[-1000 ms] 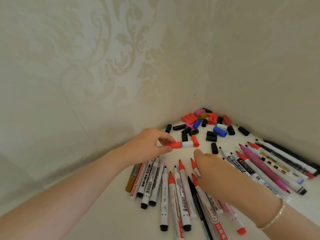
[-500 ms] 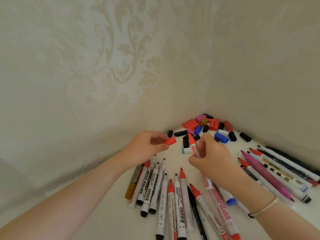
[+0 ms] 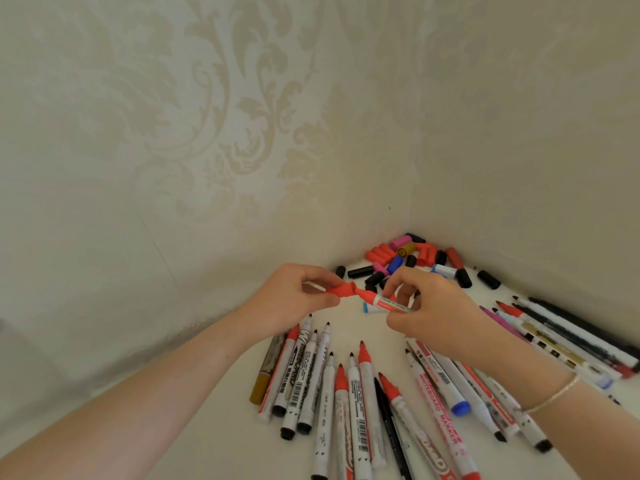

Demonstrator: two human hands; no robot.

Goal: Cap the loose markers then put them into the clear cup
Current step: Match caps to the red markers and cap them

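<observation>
"WHITEBOARD MARKER" on red-lettered marker (image 3: 437,407), "WHITEBOARD MARKER" on black-lettered marker (image 3: 292,375)

a room in a home is shown. the walls (image 3: 207,133) are covered with cream wallpaper with leaf swirls, and a white table (image 3: 214,427) is pushed into the corner.

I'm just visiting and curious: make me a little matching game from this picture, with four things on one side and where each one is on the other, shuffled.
Things:
1. red cap
2. red marker
3. pile of loose caps
4. gold bracelet

Places:
A. in the corner where the walls meet
B. pinched in the left hand
C. around the right wrist
D. held in the right hand

Pairs: 1-B, 2-D, 3-A, 4-C
</observation>
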